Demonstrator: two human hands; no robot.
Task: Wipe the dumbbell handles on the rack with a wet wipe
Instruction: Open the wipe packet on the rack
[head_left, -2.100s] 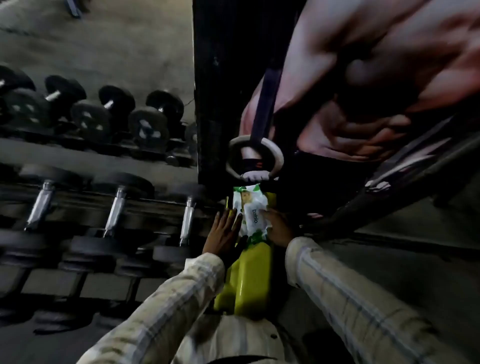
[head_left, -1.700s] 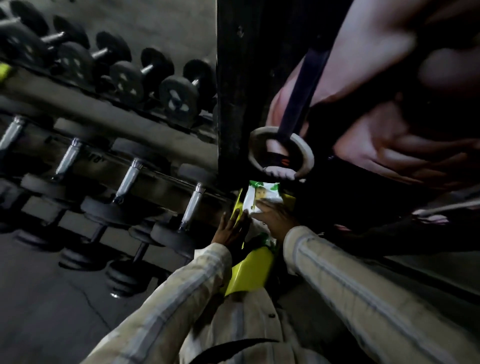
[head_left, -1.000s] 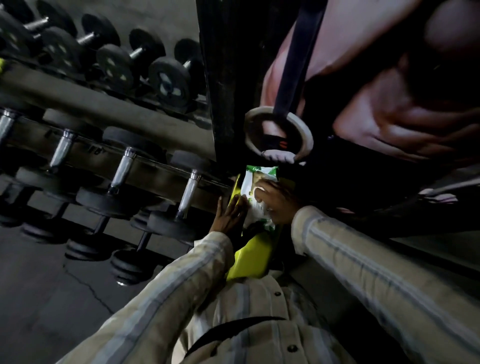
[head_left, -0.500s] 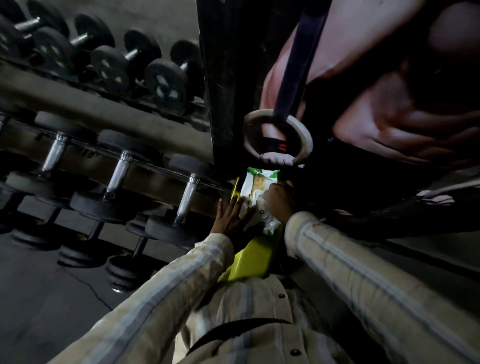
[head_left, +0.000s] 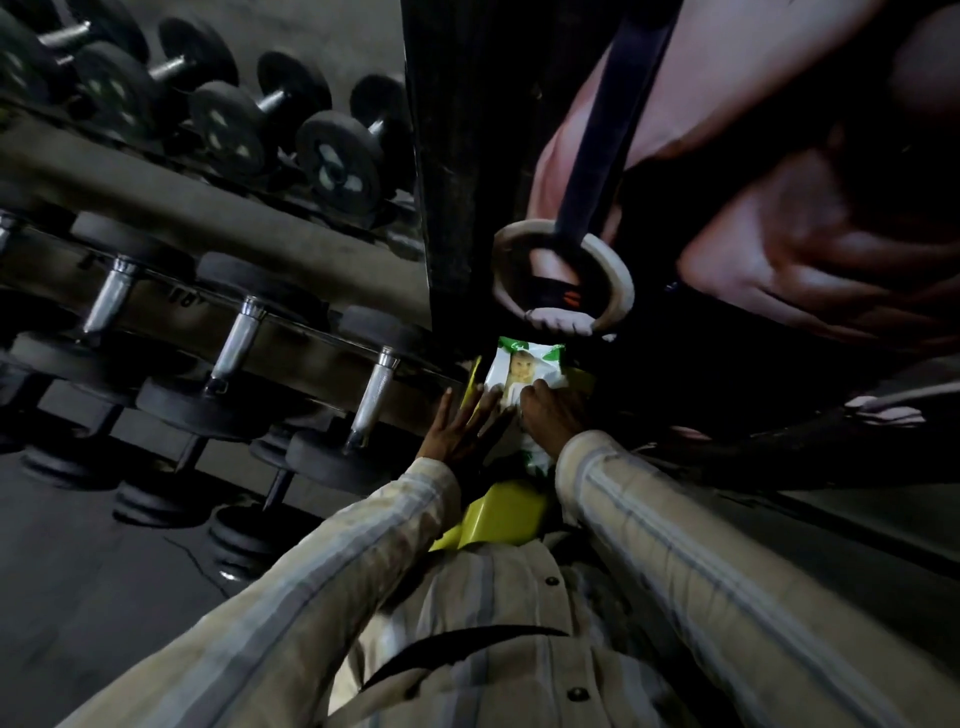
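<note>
Beside rack, left hand flat, right hand on wipes pack

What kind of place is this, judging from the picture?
Most likely a gym. Rows of dumbbells sit on a rack, and the wall poster shows an athlete gripping a gymnastic ring.

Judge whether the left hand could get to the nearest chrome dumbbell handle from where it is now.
Probably yes. The left hand lies flat with straight fingers beside the wipes pack, holding nothing, and the nearest dumbbell handle sits just to its left with nothing visible between them.
</note>
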